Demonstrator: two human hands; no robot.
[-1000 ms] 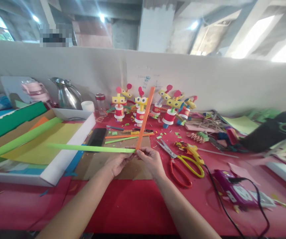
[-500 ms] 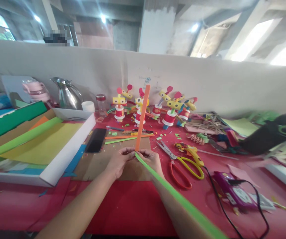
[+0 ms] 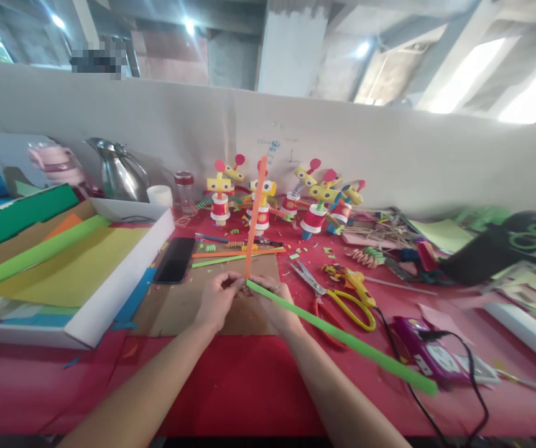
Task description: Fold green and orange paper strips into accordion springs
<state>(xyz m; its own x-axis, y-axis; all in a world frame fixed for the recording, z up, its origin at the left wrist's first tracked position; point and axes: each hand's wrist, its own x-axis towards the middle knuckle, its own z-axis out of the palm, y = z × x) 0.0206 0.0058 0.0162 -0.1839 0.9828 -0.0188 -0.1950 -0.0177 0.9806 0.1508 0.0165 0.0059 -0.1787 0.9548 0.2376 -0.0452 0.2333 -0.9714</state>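
Observation:
My left hand and my right hand meet over a brown cardboard sheet on the red table, fingers pinched on the joined ends of two paper strips. An orange strip stands almost upright from the pinch. A green strip runs from the pinch down to the right, over my right forearm. Yellow-and-red scissors lie just right of my right hand. A black phone lies to the left of my hands.
A white tray with coloured paper sheets fills the left. Paper figures on red cups stand along the back by a white partition. A glue gun, a purple power strip with a black cable, a steel jug and paper scraps lie around.
The green strip swung from pointing left across the tray to pointing down and right over my right arm. The orange strip turned from leaning right to nearly upright. Both hands kept their pinch.

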